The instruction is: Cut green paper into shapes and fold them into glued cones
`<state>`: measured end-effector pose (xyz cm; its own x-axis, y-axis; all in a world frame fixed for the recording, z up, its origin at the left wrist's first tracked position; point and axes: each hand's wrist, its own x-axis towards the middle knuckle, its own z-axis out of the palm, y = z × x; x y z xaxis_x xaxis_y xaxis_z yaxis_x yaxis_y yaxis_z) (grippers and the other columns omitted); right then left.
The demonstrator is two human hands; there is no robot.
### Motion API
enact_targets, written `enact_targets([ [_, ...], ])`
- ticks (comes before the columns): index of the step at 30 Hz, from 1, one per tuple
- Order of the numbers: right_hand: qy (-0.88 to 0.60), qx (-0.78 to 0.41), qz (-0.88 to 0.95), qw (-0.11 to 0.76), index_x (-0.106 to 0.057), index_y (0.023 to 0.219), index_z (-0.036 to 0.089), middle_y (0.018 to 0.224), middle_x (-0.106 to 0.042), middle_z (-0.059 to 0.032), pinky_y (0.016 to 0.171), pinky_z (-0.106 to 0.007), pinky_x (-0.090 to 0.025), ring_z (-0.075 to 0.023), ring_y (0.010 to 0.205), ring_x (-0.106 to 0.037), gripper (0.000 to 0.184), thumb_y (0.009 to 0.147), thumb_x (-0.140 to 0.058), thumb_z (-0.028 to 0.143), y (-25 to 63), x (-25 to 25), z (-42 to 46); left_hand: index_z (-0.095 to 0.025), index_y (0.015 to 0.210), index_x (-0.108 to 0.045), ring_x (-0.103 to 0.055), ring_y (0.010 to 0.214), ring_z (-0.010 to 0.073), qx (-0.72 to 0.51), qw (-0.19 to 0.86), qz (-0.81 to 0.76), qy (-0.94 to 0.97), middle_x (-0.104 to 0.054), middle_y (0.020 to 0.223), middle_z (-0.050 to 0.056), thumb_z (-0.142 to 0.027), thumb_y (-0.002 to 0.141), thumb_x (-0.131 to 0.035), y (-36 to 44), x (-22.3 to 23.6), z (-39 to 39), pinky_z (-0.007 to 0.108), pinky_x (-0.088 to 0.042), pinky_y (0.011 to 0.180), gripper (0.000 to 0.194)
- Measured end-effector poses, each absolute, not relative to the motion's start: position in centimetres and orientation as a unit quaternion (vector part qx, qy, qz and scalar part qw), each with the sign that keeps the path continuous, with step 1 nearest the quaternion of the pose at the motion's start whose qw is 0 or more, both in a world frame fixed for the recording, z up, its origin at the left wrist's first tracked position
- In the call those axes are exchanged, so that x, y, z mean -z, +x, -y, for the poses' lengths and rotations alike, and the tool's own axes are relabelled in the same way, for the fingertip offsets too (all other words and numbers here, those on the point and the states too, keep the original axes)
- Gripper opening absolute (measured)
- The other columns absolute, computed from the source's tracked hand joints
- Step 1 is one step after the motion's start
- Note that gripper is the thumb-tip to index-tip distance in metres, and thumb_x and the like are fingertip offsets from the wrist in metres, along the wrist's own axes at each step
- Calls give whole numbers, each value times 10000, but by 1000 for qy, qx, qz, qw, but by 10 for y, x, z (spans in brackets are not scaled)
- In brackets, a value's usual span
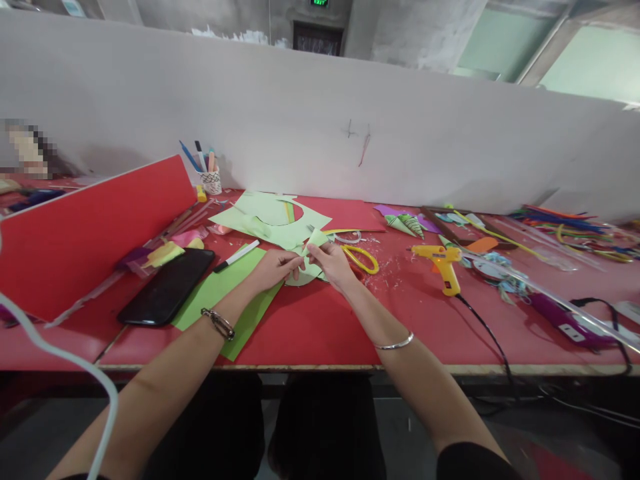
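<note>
Over the middle of the red table my left hand [280,267] and my right hand [330,261] meet at a small piece of pale green paper [316,239]. The right fingers pinch it, and it looks curled or folded. My left fingers are closed against its lower edge. Beneath the hands lies another pale green paper piece [303,277], partly hidden. Just right of my right hand are yellow-handled scissors [367,260]. Behind the hands rests a pale green sheet [235,215] with a round hole cut out. A brighter green sheet [250,327] lies under my left wrist.
Left are a black phone [167,287], a marker [237,256], a leaning red board [100,233] and a pen cup [210,179]. To the right lie a yellow glue gun [443,263] with its cord, green paper cones [407,225] and a purple device [570,320]. A white partition [280,120] stands behind.
</note>
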<state>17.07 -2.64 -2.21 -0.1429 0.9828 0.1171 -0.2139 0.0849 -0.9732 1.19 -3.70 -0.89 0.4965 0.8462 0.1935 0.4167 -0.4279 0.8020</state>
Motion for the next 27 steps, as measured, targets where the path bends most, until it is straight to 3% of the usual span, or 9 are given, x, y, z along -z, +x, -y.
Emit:
enact_targets([
  [8,-380,-583,470,543,-578,669,147,577,-540,26,550,-215,-422,-55,502,-461,313,560,-687,420,169,20,27,-146,638,-631,-470,464,73,-301,192,-422,833,-605,529,-14,-345,821,-420,12,7,38,183,-302,479,343],
  [14,-371,-475,639,478,-590,717,152,630,-562,14,592,-238,-434,-94,581,-510,242,648,-629,381,174,22,29,-143,732,-623,-526,546,101,-272,223,-387,852,-630,630,7,-380,814,-441,10,15,30,194,-347,531,310],
  [17,-354,-438,686,461,-592,901,168,785,-591,-15,643,-257,-462,-123,687,-549,296,680,-603,365,175,19,33,-137,702,-614,-512,566,102,-298,219,-373,851,-609,635,12,-338,808,-454,8,18,26,195,-344,537,278],
  [20,-354,-367,712,483,-503,1106,211,1006,-548,-50,668,-256,-478,-140,813,-537,467,674,-616,347,174,14,38,-134,656,-595,-483,573,102,-316,201,-355,857,-565,613,9,-330,799,-472,7,17,26,199,-333,538,272],
  [23,-369,-258,731,512,-423,1170,217,1002,-519,-56,671,-260,-474,-138,808,-519,556,669,-633,330,175,9,40,-136,645,-585,-455,561,98,-319,181,-359,858,-532,601,3,-335,800,-474,7,17,26,203,-317,532,275],
  [25,-371,-198,740,524,-440,1118,211,912,-522,-36,656,-261,-462,-126,739,-511,470,699,-614,331,177,7,40,-141,630,-573,-427,539,94,-322,167,-375,853,-495,572,-9,-343,802,-470,7,18,25,206,-301,518,285],
  [27,-363,-148,763,514,-513,963,205,852,-520,-25,652,-260,-446,-124,718,-503,265,742,-578,337,179,6,39,-146,603,-549,-410,530,94,-328,152,-388,848,-462,555,-16,-355,805,-464,7,20,23,209,-293,513,303],
])
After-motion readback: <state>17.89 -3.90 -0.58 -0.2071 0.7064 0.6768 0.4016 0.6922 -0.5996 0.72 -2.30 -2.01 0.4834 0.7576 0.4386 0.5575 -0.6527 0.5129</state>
